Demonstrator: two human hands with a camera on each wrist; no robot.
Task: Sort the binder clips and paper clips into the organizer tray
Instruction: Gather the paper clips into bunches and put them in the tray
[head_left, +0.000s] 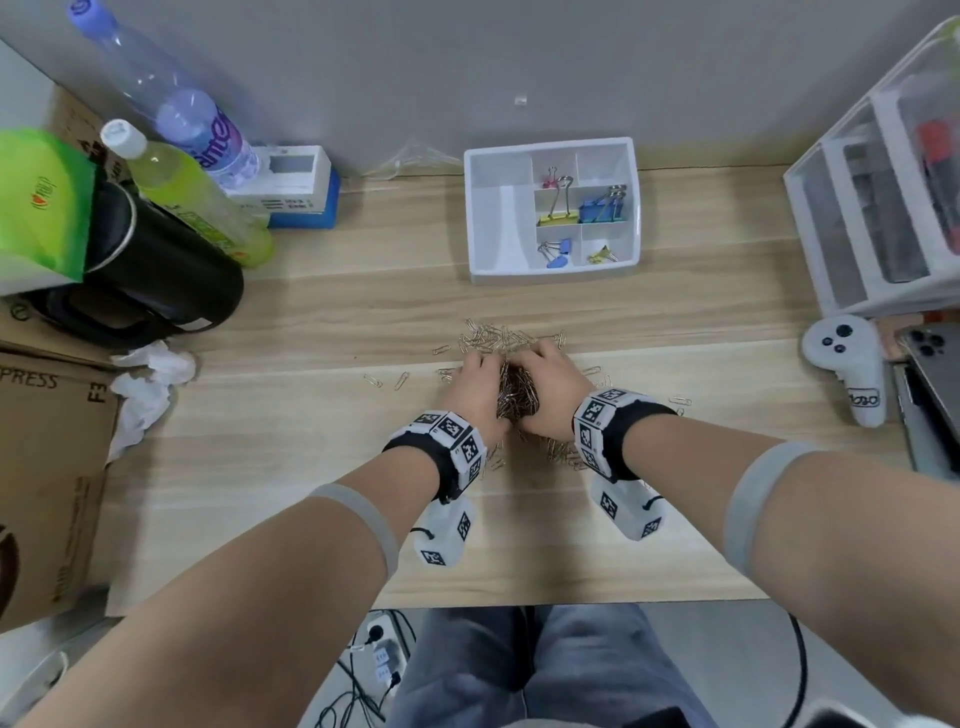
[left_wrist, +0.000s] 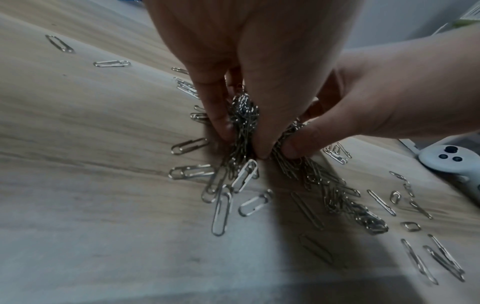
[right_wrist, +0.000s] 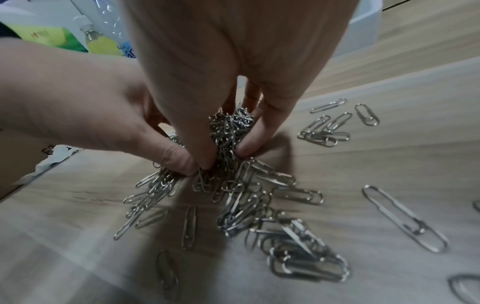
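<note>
A heap of silver paper clips (head_left: 511, 395) is gathered at the middle of the wooden desk (head_left: 322, 457) and is cupped between the left hand (head_left: 475, 387) and the right hand (head_left: 550, 387), whose fingers are curled round the wire mass. In the wrist views, the fingertips (left_wrist: 226, 127) are seen pressed down to the desk. Loose clips (right_wrist: 403, 218) are scattered flat around both hands. The white tray (head_left: 498, 218) is set farther back, well apart; coloured binder clips (head_left: 602, 208) are held in its right compartments. Bottles (head_left: 192, 197) are stood at far left, a white controller (head_left: 847, 364) at right.
</note>
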